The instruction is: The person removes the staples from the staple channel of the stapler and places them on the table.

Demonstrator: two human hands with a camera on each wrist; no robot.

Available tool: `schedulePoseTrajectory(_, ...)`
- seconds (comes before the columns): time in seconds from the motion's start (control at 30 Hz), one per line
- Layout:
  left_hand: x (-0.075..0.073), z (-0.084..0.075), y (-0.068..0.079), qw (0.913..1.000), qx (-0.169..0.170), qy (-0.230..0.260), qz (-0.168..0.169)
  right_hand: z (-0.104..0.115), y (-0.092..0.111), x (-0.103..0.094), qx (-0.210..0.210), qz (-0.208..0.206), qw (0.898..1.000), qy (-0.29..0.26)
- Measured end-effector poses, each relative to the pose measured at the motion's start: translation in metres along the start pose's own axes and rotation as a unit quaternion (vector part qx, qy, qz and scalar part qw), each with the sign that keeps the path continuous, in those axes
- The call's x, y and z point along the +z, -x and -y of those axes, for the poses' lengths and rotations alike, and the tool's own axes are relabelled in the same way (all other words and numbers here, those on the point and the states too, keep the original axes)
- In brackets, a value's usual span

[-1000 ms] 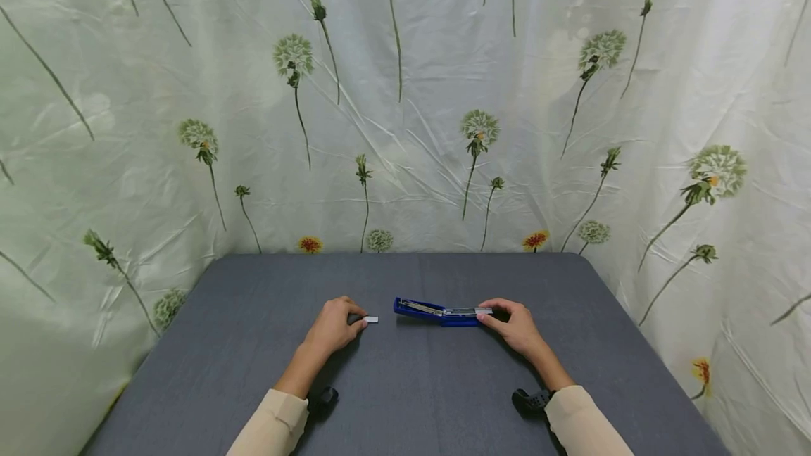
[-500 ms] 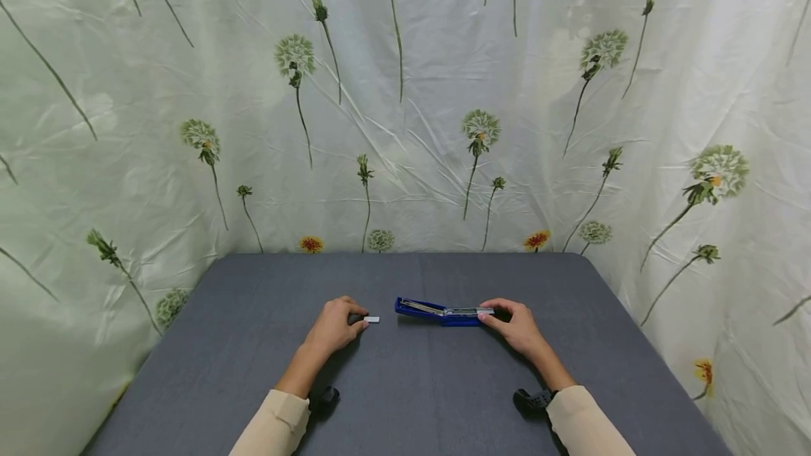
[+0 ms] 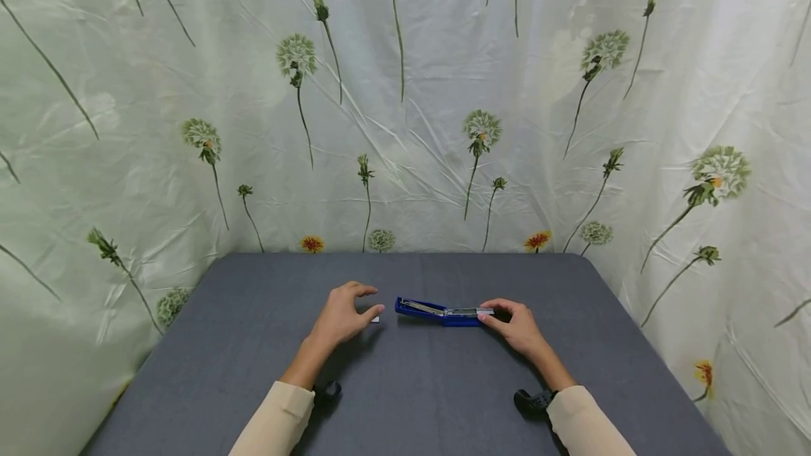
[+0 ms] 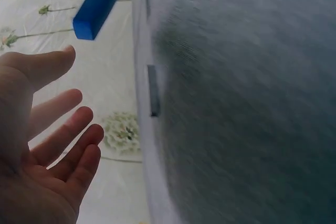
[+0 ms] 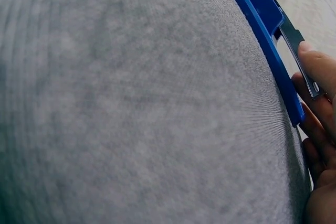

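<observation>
I'm holding my left hand (image 3: 341, 314) above the table (image 3: 418, 385), its fingers spreading loosely apart from the thumb and gripping nothing. A small pale strip (image 4: 153, 91) is lying on the table near that thumb. Between my 2 hands, the blue stapler (image 3: 460, 323) is lying opened out; my right hand (image 3: 516, 331) is pinching its metal rail (image 5: 292, 34) near the end.

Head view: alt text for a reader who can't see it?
A person's right hand pinches the right end of an opened blue stapler on a gray table. To the stapler's left, the open left hand hovers by a small pale strip partly hidden by its thumb. Flower-printed fabric hangs behind.
</observation>
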State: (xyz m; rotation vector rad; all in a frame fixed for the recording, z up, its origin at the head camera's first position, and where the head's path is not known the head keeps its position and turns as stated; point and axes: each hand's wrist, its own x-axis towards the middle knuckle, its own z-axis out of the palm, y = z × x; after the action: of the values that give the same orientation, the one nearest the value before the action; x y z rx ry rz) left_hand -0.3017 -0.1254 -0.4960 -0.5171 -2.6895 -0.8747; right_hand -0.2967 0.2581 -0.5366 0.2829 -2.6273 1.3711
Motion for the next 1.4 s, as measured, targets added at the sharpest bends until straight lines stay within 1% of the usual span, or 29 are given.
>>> schedulePoseTrajectory(0.17, 0.001, -0.015, -0.011, 0.9999, 0.009, 0.012, 0.004, -0.001, 0.000, 0.000, -0.012, 0.000, 1.000, 0.004)
schedulePoseTrajectory(0.3, 0.007, -0.029, -0.019, 0.9997, 0.016, 0.015, 0.007, -0.002, 0.000, 0.001, -0.011, 0.000, 1.000, 0.006)
schedulePoseTrajectory(0.5, 0.021, -0.048, -0.030, 0.9991, 0.033, 0.013, 0.021, 0.000, 0.001, 0.001, 0.000, 0.000, 1.000, -0.004)
schedulePoseTrajectory(0.67, 0.032, -0.060, -0.033, 0.9985, 0.040, 0.000, 0.038, 0.000, 0.002, 0.002, -0.001, 0.003, 1.000, -0.007)
schedulePoseTrajectory(0.83, 0.044, -0.070, -0.035, 0.9983, 0.036, -0.014, 0.043, 0.002, 0.001, 0.004, 0.014, 0.007, 1.000, -0.002)
schedulePoseTrajectory(0.93, 0.053, -0.074, -0.036, 0.9980, 0.034, -0.028, 0.045, 0.004, 0.000, 0.005, 0.013, 0.009, 1.000, -0.004)
schedulePoseTrajectory(1.13, 0.067, -0.087, -0.040, 0.9975, 0.040, -0.042, 0.040, 0.004, 0.000, 0.005, 0.009, 0.007, 1.000, -0.010)
schedulePoseTrajectory(1.23, 0.072, -0.095, -0.042, 0.9965, 0.048, -0.060, 0.032, 0.020, 0.004, -0.001, 0.004, 0.006, 1.000, -0.013)
schedulePoseTrajectory(1.3, 0.075, -0.099, -0.044, 0.9952, 0.056, -0.075, 0.028, 0.021, 0.005, -0.002, 0.002, 0.005, 1.000, -0.015)
schedulePoseTrajectory(1.37, 0.079, -0.103, -0.046, 0.9947, 0.065, -0.075, 0.027, 0.022, 0.005, -0.004, 0.003, 0.006, 1.000, -0.011)
schedulePoseTrajectory(1.4, 0.081, -0.105, -0.047, 0.9945, 0.068, -0.075, 0.027, 0.016, 0.004, -0.003, 0.003, 0.006, 1.000, -0.009)
